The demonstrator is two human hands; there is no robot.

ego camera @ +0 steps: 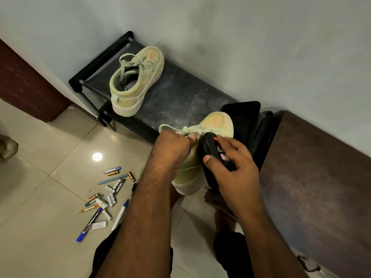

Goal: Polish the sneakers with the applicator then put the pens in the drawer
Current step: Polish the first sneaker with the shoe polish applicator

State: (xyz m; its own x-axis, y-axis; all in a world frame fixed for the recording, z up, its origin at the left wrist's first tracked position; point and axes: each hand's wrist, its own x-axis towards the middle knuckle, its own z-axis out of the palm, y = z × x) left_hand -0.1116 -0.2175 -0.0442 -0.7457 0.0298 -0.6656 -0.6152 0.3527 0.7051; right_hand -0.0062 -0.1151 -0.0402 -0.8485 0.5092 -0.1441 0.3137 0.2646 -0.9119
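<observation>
Against a pale wall stands a low black shoe rack; one pale green sneaker sits near its far left corner. In the head view, we hold the second sneaker over the rack's near edge, our left hand curled into its collar by the laces. Our right hand grips the black applicator, its tip against the sneaker's side. The upper looks soft, so we judge the collar the firmest hold. Pens lie scattered on the tiled floor, left of us.
</observation>
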